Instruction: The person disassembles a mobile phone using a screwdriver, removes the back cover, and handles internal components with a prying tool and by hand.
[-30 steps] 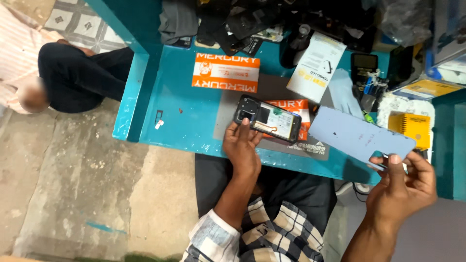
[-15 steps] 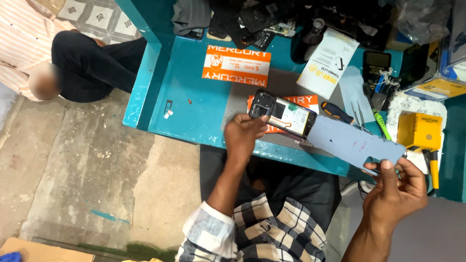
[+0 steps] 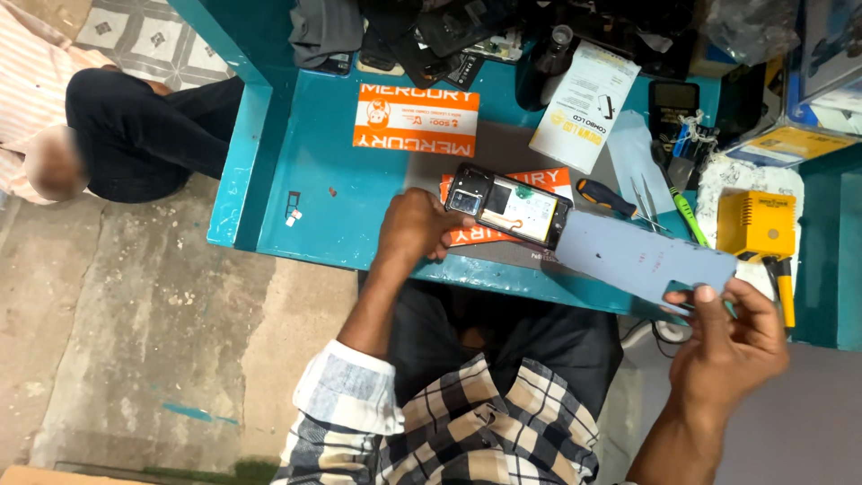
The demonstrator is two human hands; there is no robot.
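So on the teal bench there's a flat orange and white rectangular box (image 3: pixel 416 119) lying near the back, with a small picture panel at its left end. A second orange box (image 3: pixel 508 205) of the same sort sits closer to the front edge, mostly covered, so only its strips show. Toward the right there's a white paper packet (image 3: pixel 584 106) with yellow and black print, tilted a bit. Next to that, a small black device with a dark screen (image 3: pixel 673 97), screen looks off. Far right, a yellow and white carton (image 3: pixel 793 144) lies at an angle by the shelf.
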